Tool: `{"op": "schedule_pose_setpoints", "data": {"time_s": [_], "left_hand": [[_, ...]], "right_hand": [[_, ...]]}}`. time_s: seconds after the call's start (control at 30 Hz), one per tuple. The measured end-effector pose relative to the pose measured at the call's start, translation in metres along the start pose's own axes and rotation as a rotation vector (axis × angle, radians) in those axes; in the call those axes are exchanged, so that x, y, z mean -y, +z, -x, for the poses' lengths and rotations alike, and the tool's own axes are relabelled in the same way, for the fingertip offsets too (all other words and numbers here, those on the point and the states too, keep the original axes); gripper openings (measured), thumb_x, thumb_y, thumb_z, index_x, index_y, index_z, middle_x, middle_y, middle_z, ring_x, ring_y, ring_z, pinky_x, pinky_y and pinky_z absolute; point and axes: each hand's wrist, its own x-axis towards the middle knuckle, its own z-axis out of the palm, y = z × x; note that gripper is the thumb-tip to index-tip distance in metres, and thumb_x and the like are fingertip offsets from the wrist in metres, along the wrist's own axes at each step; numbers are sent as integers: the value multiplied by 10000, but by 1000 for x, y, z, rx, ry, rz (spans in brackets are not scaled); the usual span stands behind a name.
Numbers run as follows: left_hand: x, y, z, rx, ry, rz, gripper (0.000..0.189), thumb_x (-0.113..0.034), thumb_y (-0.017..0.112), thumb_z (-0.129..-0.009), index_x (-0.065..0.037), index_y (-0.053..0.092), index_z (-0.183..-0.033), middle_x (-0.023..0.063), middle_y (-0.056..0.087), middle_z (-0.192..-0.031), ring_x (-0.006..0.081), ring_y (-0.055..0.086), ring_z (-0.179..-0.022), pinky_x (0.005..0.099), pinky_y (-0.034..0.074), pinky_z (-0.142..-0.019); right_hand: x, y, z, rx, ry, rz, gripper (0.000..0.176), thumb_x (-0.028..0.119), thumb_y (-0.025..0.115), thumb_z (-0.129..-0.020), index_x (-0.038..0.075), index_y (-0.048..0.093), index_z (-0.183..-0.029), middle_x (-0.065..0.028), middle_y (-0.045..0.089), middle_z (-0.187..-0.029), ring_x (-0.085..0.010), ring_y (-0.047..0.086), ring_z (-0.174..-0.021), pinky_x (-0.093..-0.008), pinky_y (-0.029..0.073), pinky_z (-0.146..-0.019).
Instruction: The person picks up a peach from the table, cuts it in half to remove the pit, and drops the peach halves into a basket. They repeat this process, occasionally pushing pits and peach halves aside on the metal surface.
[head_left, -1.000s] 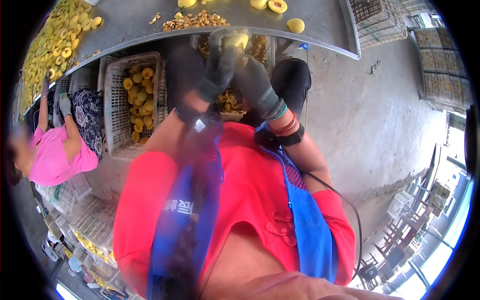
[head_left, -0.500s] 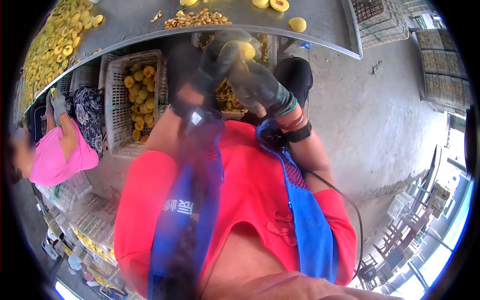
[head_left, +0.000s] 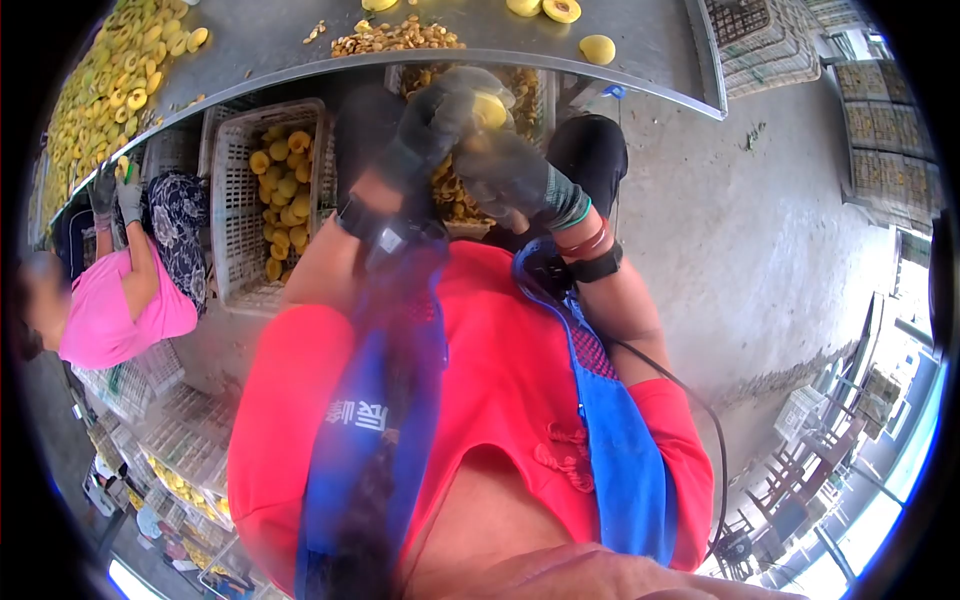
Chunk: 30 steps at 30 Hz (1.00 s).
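My left hand (head_left: 432, 122), in a dark grey glove, is closed around a yellow peach (head_left: 489, 111) below the table edge. My right hand (head_left: 505, 178), gloved too with a green-edged cuff, is closed right beside the peach. From the lower side of the right fist sticks a tan rounded end (head_left: 518, 222), like a tool's handle; its other end is hidden. Beneath both hands stands a crate with brownish-yellow scraps (head_left: 455, 195). To the left, a white plastic crate (head_left: 232, 215) holds several yellow peaches (head_left: 285, 190).
On the metal table (head_left: 270, 40) lie a heap of peach halves (head_left: 120, 85), a pile of brown pits (head_left: 395, 38) and a few loose peaches (head_left: 597, 49). A co-worker in pink (head_left: 120, 305) sits at the left. Stacked crates (head_left: 885, 140) stand at the right.
My hands have shifted slightly, and the right hand covers more of the peach's lower side. At the left, the co-worker's gloved hands have risen, with a yellow fruit piece showing.
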Motion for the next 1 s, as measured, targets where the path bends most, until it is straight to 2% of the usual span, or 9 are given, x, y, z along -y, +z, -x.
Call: {"op": "schedule_pose_setpoints", "data": {"time_s": [0.17, 0.33, 0.4, 0.53, 0.63, 0.8, 0.93, 0.97, 1.0], "left_hand": [[1, -1, 1, -201, -113, 62, 482, -412, 440, -954, 16, 509, -1165, 188, 612, -1074, 265, 639, -912, 371, 533, -801], [-26, -13, 3, -320, 146, -655, 384, -176, 603, -860, 16, 496, -1174, 177, 625, -1027, 261, 647, -885, 357, 543, -747], [-30, -31, 8, -342, 340, -1146, 312, -200, 409, -964, -3, 568, -1147, 153, 647, -1000, 237, 649, -869, 351, 532, -804], [-41, -73, 19, -625, 252, -985, 284, -239, 487, -936, -17, 591, -1080, 149, 642, -1015, 273, 634, -908, 378, 510, -818], [-56, -130, 47, -665, 296, -1604, 314, -325, 547, -905, -52, 602, -1048, 154, 633, -1014, 321, 612, -934, 393, 490, -809], [-60, -223, 78, -841, 74, -2044, 414, -425, 583, -860, -63, 598, -1062, 163, 630, -1045, 341, 592, -990, 441, 439, -888], [-14, -166, -17, -665, 139, -1620, 439, -411, 608, -843, -53, 593, -1096, 169, 618, -1094, 346, 570, -1037, 426, 421, -934], [-12, -128, -50, -480, 304, -1315, 445, -376, 648, -826, -44, 583, -1116, 168, 605, -1125, 331, 557, -1073, 409, 426, -940], [13, -126, -76, -382, 269, -1391, 479, -353, 679, -805, -49, 564, -1157, 169, 585, -1166, 306, 548, -1105, 398, 436, -938]], "right_hand": [[-24, -5, -20, -14, -220, 518, 219, 189, 592, -870, 11, 579, -997, -31, 554, -671, -104, 524, -562, -277, 427, -494], [-34, 3, -22, -199, -456, 777, 309, 224, 616, -826, 12, 563, -1044, -152, 609, -689, -262, 612, -608, -388, 474, -566], [-48, 5, -29, -311, -538, 879, 330, 251, 629, -809, 20, 553, -1031, -203, 624, -731, -352, 632, -664, -432, 486, -608], [-77, -18, -39, -310, -262, 1219, 312, 307, 599, -824, 35, 518, -953, -208, 629, -736, -415, 611, -709, -477, 484, -615], [-54, -8, -22, -391, -214, 1246, 295, 295, 597, -819, 43, 487, -924, -195, 618, -703, -409, 607, -672, -492, 477, -602], [-48, -7, -22, -504, -139, 1201, 280, 248, 616, -816, 52, 469, -952, -192, 609, -698, -409, 595, -662, -494, 463, -596], [-43, -13, -23, -541, -243, 1117, 282, 280, 568, -825, 50, 473, -957, -187, 611, -662, -405, 607, -650, -496, 470, -586], [-51, -19, -26, -555, -282, 1109, 277, 275, 567, -825, 51, 471, -955, -188, 608, -654, -409, 603, -640, -498, 469, -580], [-56, -24, -27, -570, -320, 1103, 272, 269, 567, -825, 51, 468, -954, -188, 605, -647, -413, 600, -630, -500, 467, -574]]}}
